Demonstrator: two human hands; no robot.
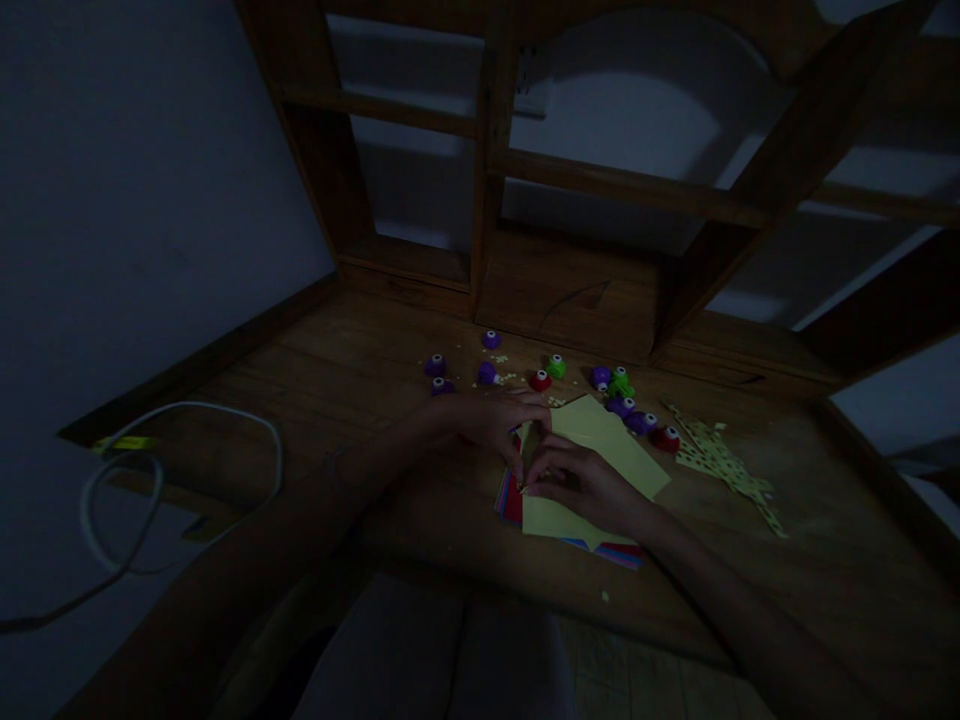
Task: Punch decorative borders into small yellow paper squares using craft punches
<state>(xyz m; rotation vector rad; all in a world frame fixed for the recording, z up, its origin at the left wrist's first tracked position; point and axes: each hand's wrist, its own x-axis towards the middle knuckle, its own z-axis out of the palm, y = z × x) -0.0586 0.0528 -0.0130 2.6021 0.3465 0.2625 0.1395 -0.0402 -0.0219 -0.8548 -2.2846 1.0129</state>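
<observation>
Yellow paper sheets (634, 455) lie on a stack of coloured sheets, with red (511, 502) and blue edges showing beneath. Over the left part of the paper my two hands meet. My left hand (495, 422) is bent, thumb pointing down toward the right fingertips; its fingers are closed around something too dark to make out. My right hand (581, 482) pinches at a tiny pale bit by the left thumb, too small to name. Behind the hands stand small craft punches: a red one (540, 380), a green one (556, 367) and a purple one (488, 374).
More purple, green and red punches (666, 439) cluster right of the paper. Punched yellow strips (724, 460) lie farther right. Tiny yellow cut-outs (555, 402) are scattered on the wooden desk (360, 350). A shelf (570, 290) rises behind; a white cable (279, 450) loops at left.
</observation>
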